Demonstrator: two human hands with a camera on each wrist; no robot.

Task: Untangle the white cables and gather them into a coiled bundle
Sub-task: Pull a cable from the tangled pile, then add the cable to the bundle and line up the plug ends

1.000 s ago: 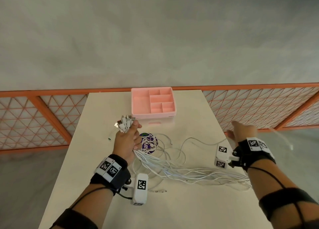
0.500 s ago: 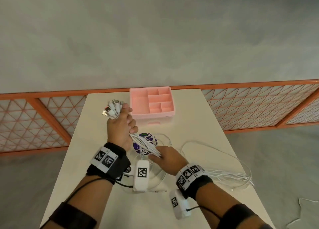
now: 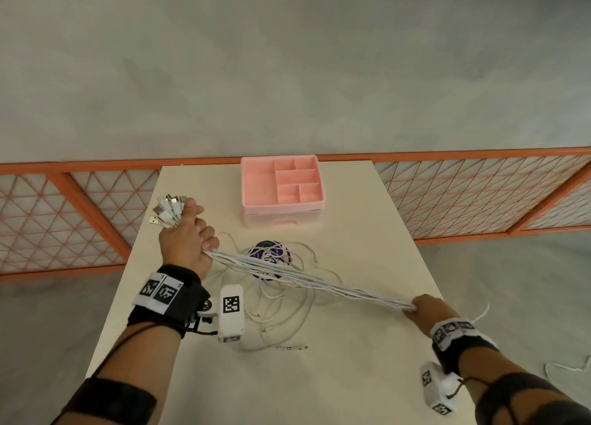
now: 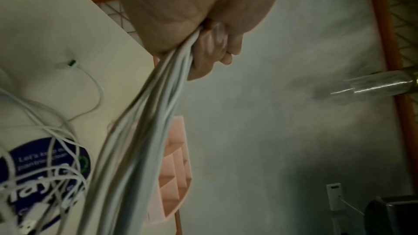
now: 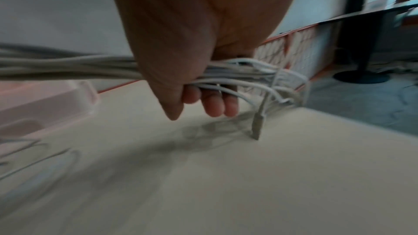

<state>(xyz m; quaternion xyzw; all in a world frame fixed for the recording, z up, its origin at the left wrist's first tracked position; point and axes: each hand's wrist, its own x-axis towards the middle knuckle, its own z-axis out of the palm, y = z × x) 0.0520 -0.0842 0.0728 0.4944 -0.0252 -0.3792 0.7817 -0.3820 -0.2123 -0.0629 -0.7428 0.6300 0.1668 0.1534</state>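
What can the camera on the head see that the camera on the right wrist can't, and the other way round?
Only the head view shows the left hand gripping the plug ends, the round purple sticker and the loose cables lying on the table.

Only the right wrist view shows the curled fingers from underneath and one plug dangling just over the table.

Both show the right hand gripping the stretched cable bunch and the pink tray.
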